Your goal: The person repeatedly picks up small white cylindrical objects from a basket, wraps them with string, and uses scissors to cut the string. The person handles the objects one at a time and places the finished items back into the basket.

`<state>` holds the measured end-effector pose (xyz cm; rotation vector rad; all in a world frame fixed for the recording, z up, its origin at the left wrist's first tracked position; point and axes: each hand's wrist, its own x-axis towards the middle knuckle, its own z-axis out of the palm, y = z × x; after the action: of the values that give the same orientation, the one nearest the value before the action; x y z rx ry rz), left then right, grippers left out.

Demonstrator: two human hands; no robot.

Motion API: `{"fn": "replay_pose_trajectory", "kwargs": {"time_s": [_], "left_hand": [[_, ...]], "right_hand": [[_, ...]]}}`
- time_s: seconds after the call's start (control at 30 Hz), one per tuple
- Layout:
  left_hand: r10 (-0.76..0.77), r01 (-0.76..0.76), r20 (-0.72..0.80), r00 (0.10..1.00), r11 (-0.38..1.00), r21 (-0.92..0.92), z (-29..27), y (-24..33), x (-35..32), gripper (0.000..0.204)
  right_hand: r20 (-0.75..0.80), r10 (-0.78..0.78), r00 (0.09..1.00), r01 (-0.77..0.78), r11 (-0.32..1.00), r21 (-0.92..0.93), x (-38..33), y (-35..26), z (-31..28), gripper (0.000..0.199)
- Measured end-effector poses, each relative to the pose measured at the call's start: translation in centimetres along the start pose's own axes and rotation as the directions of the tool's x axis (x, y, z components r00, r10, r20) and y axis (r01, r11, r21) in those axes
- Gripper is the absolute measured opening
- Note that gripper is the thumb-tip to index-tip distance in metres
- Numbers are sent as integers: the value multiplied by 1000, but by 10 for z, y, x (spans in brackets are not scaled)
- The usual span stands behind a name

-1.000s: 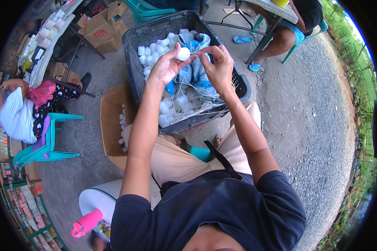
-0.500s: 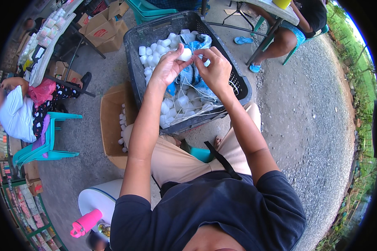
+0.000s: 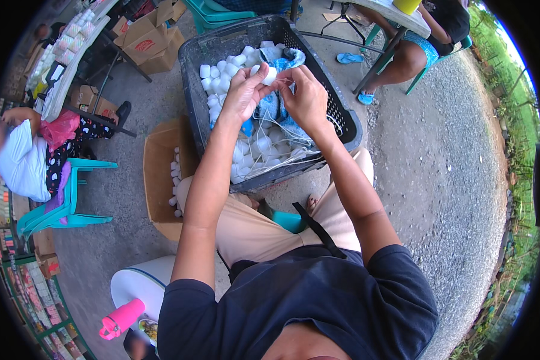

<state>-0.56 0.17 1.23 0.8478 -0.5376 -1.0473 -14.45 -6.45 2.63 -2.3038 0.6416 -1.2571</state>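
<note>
A small white cylinder with rounded edges (image 3: 268,75) is pinched in my left hand (image 3: 242,97), between thumb and fingers. Close against its right side is my right hand (image 3: 308,101), its thumb and fingertips pressed together on thin white string. Both hands are above a black plastic crate (image 3: 193,96). Inside it lie many similar white cylinders (image 3: 225,67), some partly covered by loose white strings (image 3: 282,161). A crumpled blue-and-white bag or cloth (image 3: 271,108) lies among them, partly hidden by my hands.
Left of my knee stands an open cardboard box (image 3: 156,207) with more white cylinders in it. A white round-topped stool or table (image 3: 129,285) bears a pink tumbler (image 3: 122,318). Other people sit at tables (image 3: 411,21) on both sides. Green chairs (image 3: 72,204) stand nearby.
My right hand has shifted slightly left, nearer the cylinder, and its fingers have turned a little. My left hand keeps hold of the cylinder and has barely moved.
</note>
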Motion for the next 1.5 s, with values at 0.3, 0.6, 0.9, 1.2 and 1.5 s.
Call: {"fn": "replay_pose_trajectory", "kwargs": {"time_s": [0.3,0.6,0.9,1.2,1.5], "left_hand": [[59,-58,28,998,997,-52,-4,-3,5,38],[130,-129,36,991,991,-26,0,-5,4,41],[40,-86,191,981,968,235,2,5,-1,43],[202,-290,261,944,885,364,11,-8,0,23],[83,-112,114,990,956,272,12,-11,-5,21]], "right_hand": [[-62,40,997,-23,967,252,-1,6,5,8],[9,152,988,-150,959,241,3,-3,-1,11],[189,-14,982,-20,985,173,42,10,-36,14],[309,-262,914,294,954,-62,50,14,-32,4],[16,-67,998,61,968,244,24,8,-28,4]]}}
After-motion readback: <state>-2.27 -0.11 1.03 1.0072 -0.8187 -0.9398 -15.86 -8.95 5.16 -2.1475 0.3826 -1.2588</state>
